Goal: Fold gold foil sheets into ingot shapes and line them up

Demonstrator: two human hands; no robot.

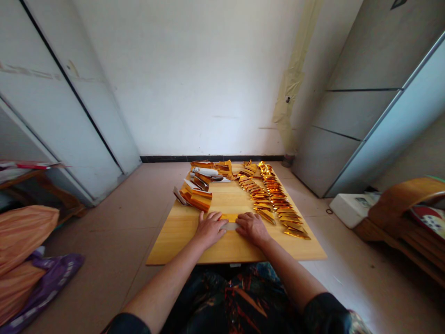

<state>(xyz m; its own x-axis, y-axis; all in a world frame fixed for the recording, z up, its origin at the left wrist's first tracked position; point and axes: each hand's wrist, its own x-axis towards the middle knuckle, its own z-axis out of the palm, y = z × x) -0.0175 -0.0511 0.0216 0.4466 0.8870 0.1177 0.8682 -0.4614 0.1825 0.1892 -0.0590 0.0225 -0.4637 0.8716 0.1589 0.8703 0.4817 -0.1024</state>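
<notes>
A small sheet of foil paper [229,226], gold along its far part and greyish nearer me, lies on the wooden board [174,246] in front of me. My left hand [209,228] is closed on its left end, and my right hand [253,228] holds the right end the same way. Both hands rest low against the board, partly hiding the sheet. Just beyond my left hand are curled, loose gold sheets [198,197] with white and silvery backs. Folded gold paper pieces [280,195] stand in overlapping rows to the right of my right hand.
A white wall [208,83] with a dark skirting stands behind the board. Grey cabinets [55,83] are at left, and a grey refrigerator [347,106] is at right. Orange and purple bags [31,260] lie at lower left; a wooden bench [399,222] and a white box [351,208] are at right.
</notes>
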